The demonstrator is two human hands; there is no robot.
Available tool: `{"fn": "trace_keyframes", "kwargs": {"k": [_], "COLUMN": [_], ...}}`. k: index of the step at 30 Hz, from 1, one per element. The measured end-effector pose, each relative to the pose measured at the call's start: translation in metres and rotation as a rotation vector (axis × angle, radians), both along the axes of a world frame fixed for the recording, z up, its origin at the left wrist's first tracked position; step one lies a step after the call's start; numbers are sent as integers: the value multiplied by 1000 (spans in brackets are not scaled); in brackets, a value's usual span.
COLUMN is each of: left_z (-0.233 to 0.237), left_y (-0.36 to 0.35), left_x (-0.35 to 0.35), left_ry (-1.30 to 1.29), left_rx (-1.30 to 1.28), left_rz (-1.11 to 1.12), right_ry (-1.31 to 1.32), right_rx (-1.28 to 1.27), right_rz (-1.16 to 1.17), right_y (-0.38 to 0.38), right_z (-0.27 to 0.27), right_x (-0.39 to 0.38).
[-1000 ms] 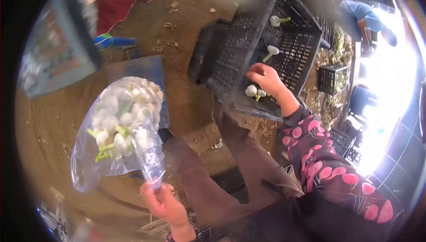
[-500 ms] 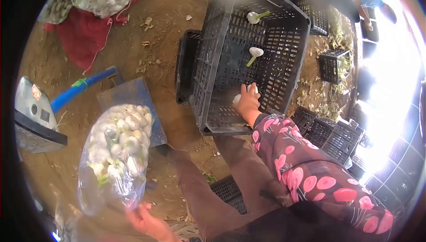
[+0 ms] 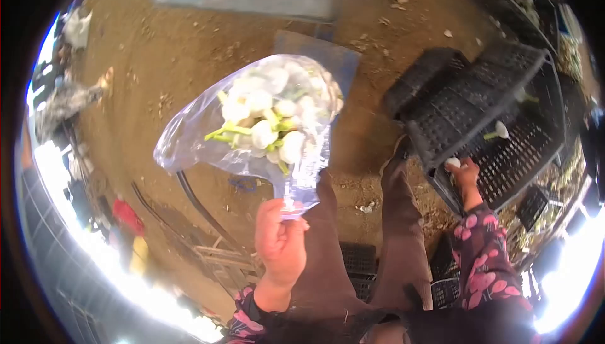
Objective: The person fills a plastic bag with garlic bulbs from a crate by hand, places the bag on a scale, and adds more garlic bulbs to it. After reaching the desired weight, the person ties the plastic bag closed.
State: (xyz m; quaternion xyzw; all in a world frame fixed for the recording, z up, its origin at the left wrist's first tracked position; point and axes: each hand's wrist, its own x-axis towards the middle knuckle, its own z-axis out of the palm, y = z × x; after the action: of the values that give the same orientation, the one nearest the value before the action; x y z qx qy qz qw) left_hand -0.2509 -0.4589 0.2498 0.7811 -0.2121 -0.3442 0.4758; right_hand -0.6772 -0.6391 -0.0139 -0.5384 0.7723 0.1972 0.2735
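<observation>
Head view: left hand (image 3: 280, 246), grip closed, pinches glossy plastic bag (image 3: 195, 139); right hand (image 3: 466, 176), grip curled, holds a seemingly round bulb (image 3: 452, 163).

One head-worn view looks forward and down (close over the hands (image 3: 282, 238)).

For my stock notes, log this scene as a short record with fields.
Left hand: the hand pinches the clear plastic bag
Bag contents: white bulbs, some with green stems
Right hand: the other hand is at a single bulb; grip unclear
Crate: black crate, a stemmed bulb inside
Ground: brown floor, scattered scraps
</observation>
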Motion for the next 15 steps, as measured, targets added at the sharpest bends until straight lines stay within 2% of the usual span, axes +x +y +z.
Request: {"fn": "trace_keyframes", "kwargs": {"k": [1, 3, 4, 7, 8, 10, 11, 13, 14, 15], "left_z": [-2, -2, -2, 3, -1, -2, -1, 0, 3, 6], "left_y": [3, 8, 9, 3, 8, 6, 8, 12, 12, 17], "left_x": [0, 4, 5, -3, -3, 0, 3, 6, 5, 5], "left_ry": [-11, -89, -69, 60, 85, 35, -5, -53, -76, -92], "left_rx": [5, 5, -15, -58, -59, -78, -48, -58, -32, -4], "left_rz": [26, -208, -242, -129, -146, -211, -277, -323, -229, -140], "right_ry": [-30, -62, -81, -233, -288, 23, 13, -13, -28, -120], "right_rx": [-29, 22, 74, 68, 60, 49, 18, -52, -70, -84], "right_rz": [-19, -29, -61, 14, -71, 207, 210, 130, 125, -47], "right_y": [1, -5, -6, -9, -9, -15, -17, -20, -25, -27], "right_z": [0, -4, -5, -23, -14, -2, 3, 8, 12, 20], "right_x": [-3, -6, -11, -15, -9, 4, 5, 8, 14, 14]}}
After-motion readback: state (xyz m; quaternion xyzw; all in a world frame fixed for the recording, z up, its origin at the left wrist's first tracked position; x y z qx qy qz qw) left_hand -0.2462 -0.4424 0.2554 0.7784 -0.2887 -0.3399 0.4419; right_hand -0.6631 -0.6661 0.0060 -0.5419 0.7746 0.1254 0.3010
